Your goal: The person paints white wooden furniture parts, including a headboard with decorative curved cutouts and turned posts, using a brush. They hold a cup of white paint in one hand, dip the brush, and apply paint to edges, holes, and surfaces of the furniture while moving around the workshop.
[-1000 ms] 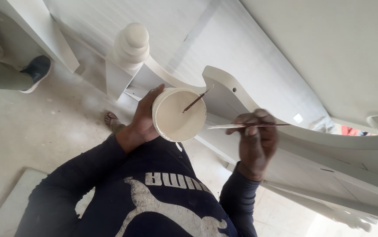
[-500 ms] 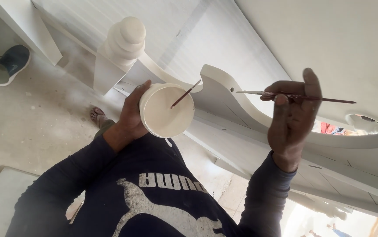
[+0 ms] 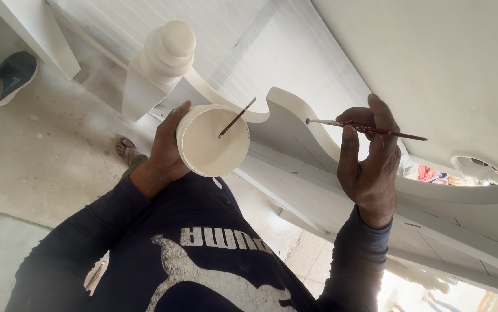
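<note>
A: Right hand [image 3: 370, 167] pinches a thin brush [image 3: 364, 128], tip just off the white scalloped board [image 3: 295, 124].

B: Left hand [image 3: 168, 147] is wrapped round the paint cup [image 3: 211, 141] beside that board — tilted, a stick [image 3: 236, 118] inside; it could spill.

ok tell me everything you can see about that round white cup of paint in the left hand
The round white cup looks like plastic, filled nearly to the rim with smooth off-white paint. The left hand grips its side, tipping the open mouth toward the camera. A thin dark-red stick or brush handle leans inside, its lower end in the paint, its top past the rim. The cup sits in front of the white scalloped wooden furniture panel.
</note>
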